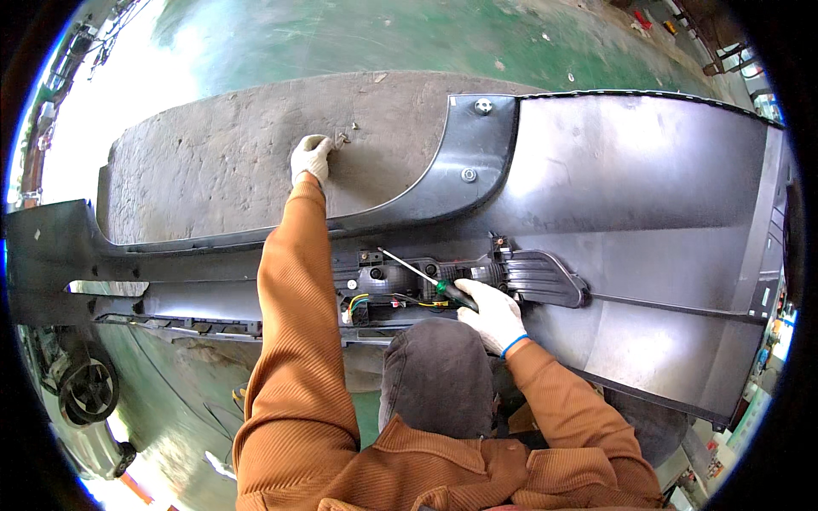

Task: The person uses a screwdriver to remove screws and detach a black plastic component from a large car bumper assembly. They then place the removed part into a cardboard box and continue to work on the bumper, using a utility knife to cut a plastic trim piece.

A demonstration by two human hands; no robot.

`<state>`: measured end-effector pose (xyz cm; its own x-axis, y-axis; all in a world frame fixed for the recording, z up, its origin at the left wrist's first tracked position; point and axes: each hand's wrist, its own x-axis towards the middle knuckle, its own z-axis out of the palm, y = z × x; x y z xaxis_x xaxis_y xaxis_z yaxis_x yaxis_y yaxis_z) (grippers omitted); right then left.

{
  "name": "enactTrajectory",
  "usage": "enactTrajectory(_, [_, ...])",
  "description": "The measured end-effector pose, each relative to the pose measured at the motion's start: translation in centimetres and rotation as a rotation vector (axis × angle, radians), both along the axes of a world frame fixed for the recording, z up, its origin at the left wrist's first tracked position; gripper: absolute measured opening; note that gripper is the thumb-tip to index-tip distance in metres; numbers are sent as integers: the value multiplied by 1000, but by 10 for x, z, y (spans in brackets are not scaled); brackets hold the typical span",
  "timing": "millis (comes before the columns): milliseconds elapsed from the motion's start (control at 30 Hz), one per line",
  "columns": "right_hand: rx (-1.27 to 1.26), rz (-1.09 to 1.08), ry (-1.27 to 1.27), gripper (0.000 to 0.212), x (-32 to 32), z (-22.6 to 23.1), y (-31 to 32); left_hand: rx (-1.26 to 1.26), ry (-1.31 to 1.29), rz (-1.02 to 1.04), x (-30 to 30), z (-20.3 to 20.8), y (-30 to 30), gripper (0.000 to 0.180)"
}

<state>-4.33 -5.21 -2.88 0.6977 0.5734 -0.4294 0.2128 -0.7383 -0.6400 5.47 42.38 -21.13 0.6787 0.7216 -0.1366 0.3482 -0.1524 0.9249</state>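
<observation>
My right hand (494,317), in a white glove with a blue cuff edge, is closed round a screwdriver (441,288) with a green and black handle. Its metal shaft points up and left over a dark lamp unit (541,278), mounted on the inner side of a large grey car bumper (630,170). Further up, my left hand (313,157), also gloved, is at the grey worktop (213,162) with its fingers drawn together beside small metal pieces (342,140). What its fingertips hold, if anything, is too small to name. Coloured wires (358,302) run below the lamp.
The bumper spans nearly the whole width, its curved cut-out edge (409,196) around part of the worktop. Another tiny piece (355,126) lies beyond my left hand. Green floor (358,43) stretches behind. A black wheel (89,388) stands at lower left.
</observation>
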Motion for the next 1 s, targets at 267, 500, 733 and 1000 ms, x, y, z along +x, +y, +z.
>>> enactTrajectory(267, [87,-104,109,51,6,6,-7,-827,-679,-54,-82,85,-87,13])
enactTrajectory(500, [510,-222,448,46,38,87,18,-830,-932,-156,-174,156,-125,18])
enactTrajectory(733, [473,51,228,49,32,152,56,-896,-953,-48,-222,182,-138,22])
enactTrajectory(1000, [368,139,270,49,14,175,70,-871,-974,-91,-269,194,-134,17])
